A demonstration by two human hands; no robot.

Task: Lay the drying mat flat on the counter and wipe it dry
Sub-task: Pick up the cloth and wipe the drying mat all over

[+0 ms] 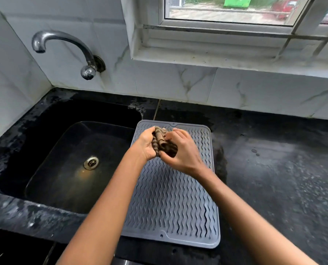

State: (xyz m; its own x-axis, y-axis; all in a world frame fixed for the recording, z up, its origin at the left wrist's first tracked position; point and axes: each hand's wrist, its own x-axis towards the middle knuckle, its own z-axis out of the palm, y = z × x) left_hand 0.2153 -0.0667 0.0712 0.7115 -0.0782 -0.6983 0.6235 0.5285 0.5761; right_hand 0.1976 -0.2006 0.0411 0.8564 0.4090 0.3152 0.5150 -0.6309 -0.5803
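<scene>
A grey ribbed drying mat [170, 203] lies flat on the black counter [274, 169], just right of the sink. Above its far end my left hand [146, 144] and my right hand [182, 150] both grip a bunched brown striped cloth [162, 142] between them. The cloth is crumpled into a wad, held a little above the mat, and partly hidden by my fingers. My forearms cross over the mat's left and right sides.
A black sink [73, 159] with a metal drain [91, 162] sits to the left. A chrome tap [63, 48] juts from the marble-tiled wall. A window sill [216, 54] runs above the counter. The counter right of the mat looks wet and speckled.
</scene>
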